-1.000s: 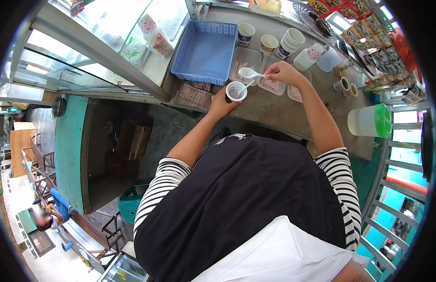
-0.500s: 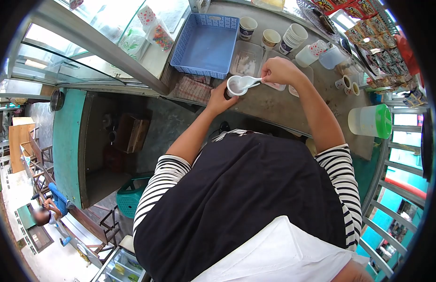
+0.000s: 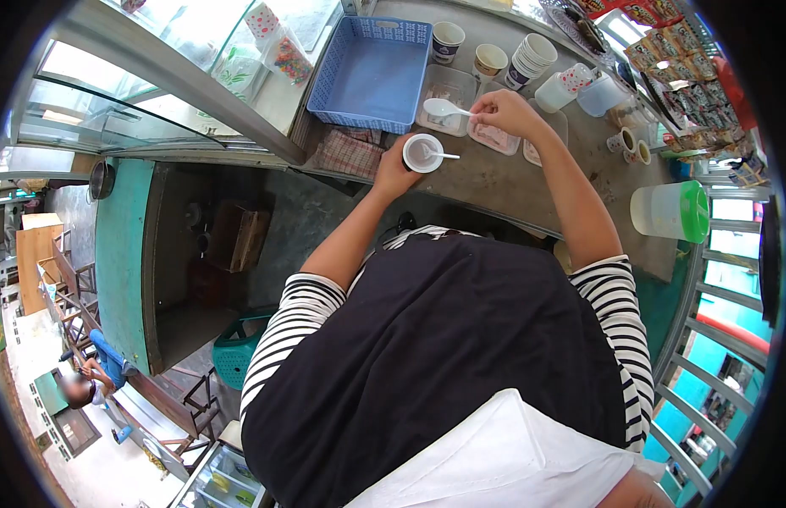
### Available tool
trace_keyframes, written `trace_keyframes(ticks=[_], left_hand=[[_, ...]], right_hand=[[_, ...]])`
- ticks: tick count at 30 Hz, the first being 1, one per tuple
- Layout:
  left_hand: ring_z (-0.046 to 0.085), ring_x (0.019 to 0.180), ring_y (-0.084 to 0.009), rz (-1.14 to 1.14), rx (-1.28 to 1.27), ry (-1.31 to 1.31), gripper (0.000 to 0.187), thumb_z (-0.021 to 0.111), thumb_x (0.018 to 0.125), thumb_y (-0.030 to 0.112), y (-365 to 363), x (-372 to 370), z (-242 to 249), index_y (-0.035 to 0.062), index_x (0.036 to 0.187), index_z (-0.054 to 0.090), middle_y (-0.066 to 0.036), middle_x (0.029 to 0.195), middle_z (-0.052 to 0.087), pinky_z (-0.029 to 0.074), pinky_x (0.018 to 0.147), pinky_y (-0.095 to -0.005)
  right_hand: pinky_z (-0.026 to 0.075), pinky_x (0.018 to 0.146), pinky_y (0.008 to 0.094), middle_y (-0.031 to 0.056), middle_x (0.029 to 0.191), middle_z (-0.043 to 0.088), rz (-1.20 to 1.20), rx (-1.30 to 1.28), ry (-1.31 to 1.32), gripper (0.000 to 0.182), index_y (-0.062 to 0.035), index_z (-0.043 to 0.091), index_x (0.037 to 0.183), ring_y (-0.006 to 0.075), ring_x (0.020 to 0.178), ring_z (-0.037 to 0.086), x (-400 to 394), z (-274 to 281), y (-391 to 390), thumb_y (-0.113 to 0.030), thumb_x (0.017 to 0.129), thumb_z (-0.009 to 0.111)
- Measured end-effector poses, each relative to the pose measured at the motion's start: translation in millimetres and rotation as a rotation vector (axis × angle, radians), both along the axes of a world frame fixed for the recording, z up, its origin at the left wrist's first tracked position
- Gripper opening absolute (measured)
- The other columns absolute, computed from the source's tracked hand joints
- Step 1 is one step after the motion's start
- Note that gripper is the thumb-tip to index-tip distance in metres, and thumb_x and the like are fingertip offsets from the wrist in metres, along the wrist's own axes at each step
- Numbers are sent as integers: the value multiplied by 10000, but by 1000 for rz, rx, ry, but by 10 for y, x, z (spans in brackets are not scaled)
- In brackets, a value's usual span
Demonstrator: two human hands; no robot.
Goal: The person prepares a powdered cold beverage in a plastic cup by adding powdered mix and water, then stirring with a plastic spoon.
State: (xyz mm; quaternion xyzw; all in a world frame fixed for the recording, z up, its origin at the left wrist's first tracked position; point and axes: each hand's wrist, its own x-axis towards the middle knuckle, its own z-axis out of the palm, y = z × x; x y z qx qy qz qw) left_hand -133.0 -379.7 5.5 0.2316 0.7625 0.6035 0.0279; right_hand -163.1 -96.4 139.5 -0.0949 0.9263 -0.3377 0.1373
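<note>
My left hand (image 3: 394, 176) is wrapped around a small paper cup (image 3: 421, 153) at the counter's front edge. Inside it is something pale, and a small white spoon (image 3: 448, 156) leans out over the rim to the right. My right hand (image 3: 504, 116) pinches the handle of a larger white spoon (image 3: 444, 107). That spoon's bowl is above a clear plastic container (image 3: 449, 85) with whitish contents. Below the right fingers sits a second container (image 3: 494, 139) holding something pale pink, and a third (image 3: 552, 135) is partly hidden by the forearm.
A blue plastic basket (image 3: 363, 117) stands left of the containers, with a checked cloth (image 3: 350, 157) in front. Paper cups (image 3: 532, 59) are stacked behind. A green-lidded jar (image 3: 664, 212) is at the right. Sachets (image 3: 664, 51) hang there. A person (image 3: 92, 381) sits far left.
My right hand has lifted the larger spoon out of the cup and back over the first container. The small spoon in the cup now shows clearly. My left hand stays around the cup.
</note>
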Motion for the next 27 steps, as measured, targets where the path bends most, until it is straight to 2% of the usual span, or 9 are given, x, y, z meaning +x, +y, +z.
trace_keyframes(ticks=[2,3,5,7,9,15,22,24,27], left_hand=[[678,1107,-342,1,1,-4,619,838,721,185,-1,0,28,67,1274,584,-164,1161,704,527,933,-414],[679,1103,-346,4,1,-8,623,839,721,197,-4,1,23,63,1274,584,-167,1151,707,528,929,-414],[681,1095,-350,-7,-22,17,626,839,720,214,-3,-4,17,61,1271,585,-167,1138,711,530,926,-418],[683,1087,-354,-17,-46,45,629,839,719,232,-6,-13,23,59,1269,587,-167,1124,715,532,923,-421],[687,1086,-275,-53,-107,65,588,827,746,207,-13,-12,41,37,1254,585,-154,1139,704,516,933,-379],[688,1093,-291,-61,-123,105,603,833,743,216,-28,-15,47,33,1263,587,-160,1155,704,519,936,-390],[685,1099,-300,-107,-90,109,597,831,734,188,-30,-45,2,26,1259,597,-156,1163,703,518,945,-387],[643,1135,-327,-113,-111,64,639,826,714,275,-26,-45,-37,108,1283,588,-114,1219,677,452,971,-465],[615,1187,-316,-131,-146,20,671,827,716,299,-37,-53,-77,124,1312,571,-105,1255,661,410,998,-469]], right_hand=[[551,798,398,113,894,744,-89,166,13,206,-126,769,988,286,858,711,-6,-182,64,-229,821,705],[551,798,398,113,894,744,-91,165,10,206,-126,769,988,286,858,711,5,-237,45,-229,821,705],[555,838,415,111,975,746,-212,386,27,218,-144,768,1025,293,941,712,10,-336,11,-228,837,695],[554,849,424,110,1007,743,-246,413,29,216,-147,766,1028,299,966,707,10,-356,-87,-227,841,695],[554,859,432,108,1040,741,-280,439,30,213,-149,765,1031,305,991,703,-7,-416,-148,-226,846,695],[552,831,427,103,982,744,-227,490,58,223,-121,759,1043,305,949,704,-4,-502,-291,-223,855,698],[551,840,447,149,980,739,-188,482,54,189,-102,766,984,325,951,704,-58,-483,-412,-225,850,712],[552,840,450,161,975,738,-181,490,82,182,-100,767,974,332,948,705,-107,-517,-426,-219,847,715],[555,834,448,170,963,738,-179,490,36,177,-96,767,964,341,935,707,-152,-514,-480,-214,836,728]])
